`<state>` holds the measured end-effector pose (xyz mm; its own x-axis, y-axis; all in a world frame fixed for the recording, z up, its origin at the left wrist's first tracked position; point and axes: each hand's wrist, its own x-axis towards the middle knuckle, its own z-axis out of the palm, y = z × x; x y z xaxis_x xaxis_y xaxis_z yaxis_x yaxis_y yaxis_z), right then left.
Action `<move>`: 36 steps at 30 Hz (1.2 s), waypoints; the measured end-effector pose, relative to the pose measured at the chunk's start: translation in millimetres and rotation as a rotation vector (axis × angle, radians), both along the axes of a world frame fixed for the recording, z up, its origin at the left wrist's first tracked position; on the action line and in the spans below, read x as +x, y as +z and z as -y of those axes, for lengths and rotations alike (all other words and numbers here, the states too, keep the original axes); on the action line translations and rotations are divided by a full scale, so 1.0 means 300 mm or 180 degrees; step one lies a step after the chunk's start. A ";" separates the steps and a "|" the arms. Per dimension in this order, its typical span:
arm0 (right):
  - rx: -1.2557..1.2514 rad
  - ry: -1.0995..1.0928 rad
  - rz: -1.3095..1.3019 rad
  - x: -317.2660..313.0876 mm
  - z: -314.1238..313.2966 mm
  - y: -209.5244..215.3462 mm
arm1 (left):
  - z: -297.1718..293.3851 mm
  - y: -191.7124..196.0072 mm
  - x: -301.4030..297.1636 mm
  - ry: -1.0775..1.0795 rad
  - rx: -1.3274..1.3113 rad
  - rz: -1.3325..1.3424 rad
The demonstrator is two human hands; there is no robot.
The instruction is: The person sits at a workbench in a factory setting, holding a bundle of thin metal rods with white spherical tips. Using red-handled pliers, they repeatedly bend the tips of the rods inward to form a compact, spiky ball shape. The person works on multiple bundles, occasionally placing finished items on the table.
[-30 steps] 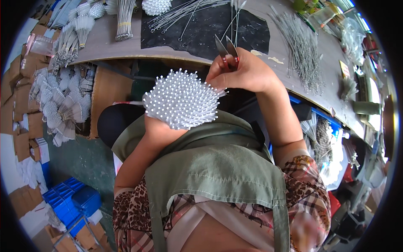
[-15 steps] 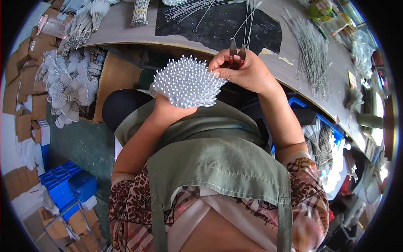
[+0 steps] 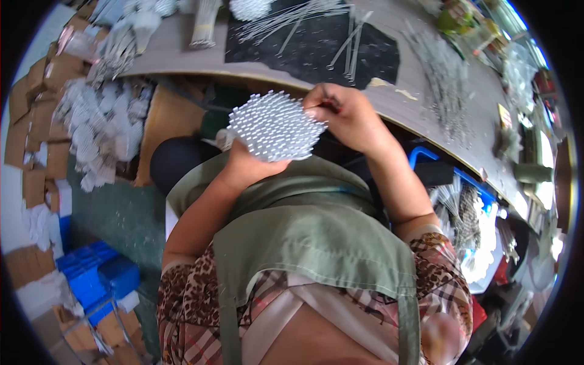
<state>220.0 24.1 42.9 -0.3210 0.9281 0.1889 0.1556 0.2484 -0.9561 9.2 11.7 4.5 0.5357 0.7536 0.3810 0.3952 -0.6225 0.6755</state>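
My left hand (image 3: 246,165) is wrapped round a thick bundle of thin brushes (image 3: 274,126), held over my lap with its many white tips facing up. The lower part of the bundle is hidden by the hand and the tips. At the right edge of that bundle, my right hand (image 3: 350,118) is closed, with thumb and finger pinched against the outer tips. Inside its palm are red-handled thread snips (image 3: 331,104), mostly covered by the fingers and blurred. Whether the pinch holds a single brush, I cannot make out.
Ahead is a grey table (image 3: 176,52) with a black mat (image 3: 365,55) carrying loose wire-stemmed brushes (image 3: 292,21). More wire stems (image 3: 441,85) lie at its right. A carton of brush bundles (image 3: 100,131) stands left, above blue crates (image 3: 91,274). A blue bin (image 3: 426,152) sits under the table.
The snips' blades pointed up before and are now tucked into my closed right hand. That hand has shifted slightly left and down. The table scene has shifted slightly and blurred.
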 end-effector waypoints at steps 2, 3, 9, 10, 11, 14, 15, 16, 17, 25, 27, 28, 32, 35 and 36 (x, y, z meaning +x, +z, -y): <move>0.0462 -0.0146 0.0172 -0.006 0.006 0.012 | -0.006 0.039 0.021 -0.0039 0.0995 -0.0608; 0.0510 -0.0213 0.0056 -0.009 -0.002 -0.002 | -0.002 -0.008 0.006 -0.0022 0.0024 -0.0087; 0.0865 -0.0725 -0.0109 -0.019 -0.013 0.019 | 0.013 -0.043 0.002 -0.0111 -0.2016 0.1626; 0.0996 -0.0762 -0.0119 -0.021 -0.016 0.022 | 0.004 -0.048 -0.008 -0.0238 -0.2223 0.1593; 0.0964 -0.0809 -0.0211 -0.022 -0.017 0.023 | -0.004 -0.056 -0.006 -0.0269 -0.2306 0.1679; 0.0970 -0.0950 -0.0191 -0.028 -0.021 0.029 | -0.017 -0.069 0.003 -0.0294 -0.2217 0.1889; 0.1156 -0.0942 -0.0326 -0.030 -0.027 0.037 | -0.012 -0.063 0.006 -0.0223 -0.2417 0.2098; 0.1208 -0.0928 -0.0195 -0.037 -0.035 0.039 | -0.011 -0.058 0.004 -0.0178 -0.2558 0.2116; 0.0978 -0.0950 -0.0239 -0.040 -0.039 0.051 | -0.016 -0.025 0.008 -0.0243 -0.2652 0.2081; 0.0773 -0.1243 -0.2948 0.130 -0.245 0.334 | 0.005 -0.049 -0.007 -0.0062 -0.3473 0.2018; 0.0912 -0.1409 -0.2422 0.221 -0.275 0.414 | -0.015 -0.053 -0.018 -0.0073 -0.3438 0.2067; 0.1025 -0.1656 -0.2102 0.281 -0.283 0.451 | -0.025 -0.037 -0.024 -0.0044 -0.3392 0.2086; 0.0883 -0.2526 0.0870 0.576 -0.348 0.487 | -0.044 -0.039 -0.061 0.0076 -0.3503 0.2433; 0.0363 -0.2735 0.2349 0.765 -0.400 0.316 | -0.047 -0.037 -0.050 0.0075 -0.3580 0.2411; 0.0342 -0.2852 0.2622 0.842 -0.407 0.217 | -0.049 -0.027 -0.042 0.0056 -0.3612 0.2418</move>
<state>472.5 146.2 108.0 0.3644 0.8744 0.3203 0.8617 -0.1862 -0.4720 -3.4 26.2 -3.6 0.4606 0.8509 -0.2526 -0.2970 0.4160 0.8595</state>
